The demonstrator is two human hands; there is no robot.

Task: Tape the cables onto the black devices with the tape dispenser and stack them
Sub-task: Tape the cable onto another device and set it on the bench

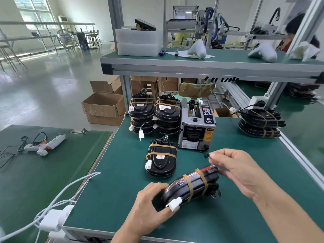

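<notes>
Black device (192, 185) gripped by left hand (149, 206); right hand (235, 171) pinches its cable (207, 155).

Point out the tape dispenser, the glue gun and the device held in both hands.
tape dispenser (197, 127): head view, front housing.
glue gun (46, 143): head view, its body.
held device (192, 185): head view, black casing between its tape bands.

Left hand (149, 200): grips taped black device (191, 186), tilted on green table (122, 199).
Right hand (235, 171): pinches small black cable end (206, 155).
Tape dispenser (197, 127): behind, beside 2 stacks (155, 114).
</notes>
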